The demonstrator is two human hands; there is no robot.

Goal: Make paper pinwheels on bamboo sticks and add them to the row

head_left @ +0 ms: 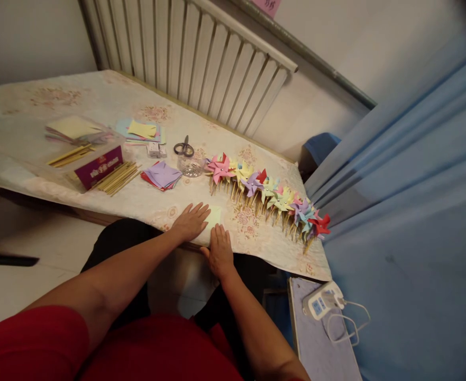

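As I look over the table (98,100) from its left end, sticks (117,179) first: a thin wooden bundle fanned beside a purple label (99,167). Right of these, a pile of coloured sheets (163,174), lilac on top. Scissors (185,143) farther back, next to a clear dish (199,163) of small shiny bits.

Left hand (191,222): palm down, arm reaching in from the lower left. Fingers straight and slightly spread, nothing grasped. Fingertips lie on a pale green paper (216,214).

Right hand (220,251): nearer the table's front edge, also palm down and unclenched. Fingers long and close together, pointing away from the body; thumb stands out toward the left hand. Fingertips at the paper's near edge; cannot tell how hard either hand presses.

Paper's position: flat on the flowered cloth, partly under the left fingers, just beyond the right ones. Its far right corner shows uncovered; the left portion is hidden by the hand, so its full outline cannot be read.

Farther right, near the paper but apart from it: a slanting row of pinwheels (252,183) in pink, yellow, lilac, blue and red, stems toward the front. Last, a blue curtain (407,264).
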